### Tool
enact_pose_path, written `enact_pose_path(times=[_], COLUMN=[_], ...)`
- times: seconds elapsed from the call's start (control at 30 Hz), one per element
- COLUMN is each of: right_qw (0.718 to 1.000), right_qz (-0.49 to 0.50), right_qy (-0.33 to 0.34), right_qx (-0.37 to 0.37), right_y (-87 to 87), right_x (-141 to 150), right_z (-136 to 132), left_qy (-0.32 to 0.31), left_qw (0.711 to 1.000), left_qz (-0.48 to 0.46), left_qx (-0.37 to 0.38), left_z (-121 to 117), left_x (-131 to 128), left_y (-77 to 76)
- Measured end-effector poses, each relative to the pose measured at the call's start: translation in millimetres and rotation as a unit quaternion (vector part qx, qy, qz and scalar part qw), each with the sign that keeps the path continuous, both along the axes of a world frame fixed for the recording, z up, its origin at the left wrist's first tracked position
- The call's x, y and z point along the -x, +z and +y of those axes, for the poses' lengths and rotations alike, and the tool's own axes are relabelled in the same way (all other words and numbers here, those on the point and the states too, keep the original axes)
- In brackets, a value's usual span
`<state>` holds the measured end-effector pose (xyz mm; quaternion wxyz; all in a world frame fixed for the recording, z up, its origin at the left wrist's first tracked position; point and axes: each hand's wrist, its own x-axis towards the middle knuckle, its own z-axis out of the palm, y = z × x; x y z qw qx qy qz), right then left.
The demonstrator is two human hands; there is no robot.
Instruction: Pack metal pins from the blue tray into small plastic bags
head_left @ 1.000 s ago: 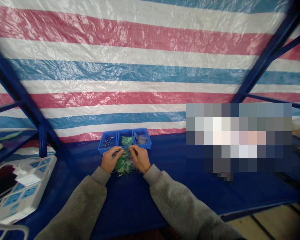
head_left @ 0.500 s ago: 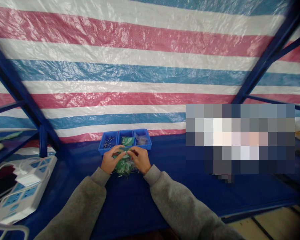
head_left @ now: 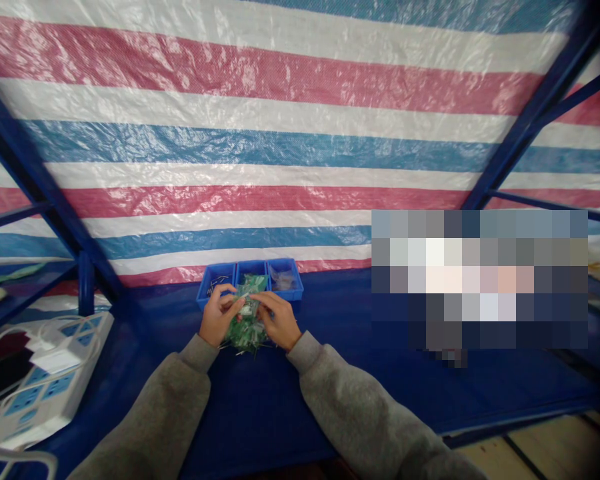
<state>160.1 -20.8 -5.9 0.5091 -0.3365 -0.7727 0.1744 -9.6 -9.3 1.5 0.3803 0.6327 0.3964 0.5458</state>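
My left hand [head_left: 219,320] and my right hand [head_left: 275,321] meet over a heap of small green pieces [head_left: 246,335], and both pinch a small green-and-silver piece [head_left: 248,306] in front of the tray. The exact kind of piece is too small to tell. Behind them stands a blue divided tray [head_left: 250,295]. Its left compartment holds thin metal pins [head_left: 217,283], its middle one green pieces [head_left: 253,283], and its right one a clear plastic bag [head_left: 283,279].
The blue tabletop [head_left: 380,393] runs wide under my grey sleeves. A white power strip with blue sockets [head_left: 35,380] and its cables lie at lower left. A striped tarp and blue steel frame stand behind. A pixelated block hides part of the right side.
The pinched green piece has risen toward the tray, and my right hand's fingers have moved left along it. The tray and heap stay in about the same place.
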Motion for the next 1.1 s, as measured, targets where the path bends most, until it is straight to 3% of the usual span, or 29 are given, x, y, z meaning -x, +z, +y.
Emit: enact_pose_path(times=[0.13,0.27,0.43,0.57,0.83,1.1], right_qw=[0.999,0.996,0.996,0.997,0.996,0.99], right_qz=[0.004,0.03,0.027,0.015,0.033,0.066], right_qy=[-0.039,-0.08,-0.075,-0.069,-0.076,-0.013], right_qx=[0.002,0.019,0.026,0.022,0.015,0.123], right_y=[0.0,1.3,1.7,-0.5,1.2,-4.9], right_x=[2,1,0,1,0,4], right_z=[2,5,7,6,4,10], left_qy=[0.012,0.019,0.115,0.109,0.087,0.068], left_qw=[1.0,0.994,0.953,0.942,0.96,0.994], left_qz=[0.022,0.079,0.211,0.227,0.206,0.066], left_qx=[-0.004,-0.067,-0.182,-0.221,-0.166,-0.054], left_z=[-1,-1,-1,-1,-1,4], left_x=[3,6,9,10,5,4], left_y=[2.6,1.7,5.9,10.5,2.7,-3.9])
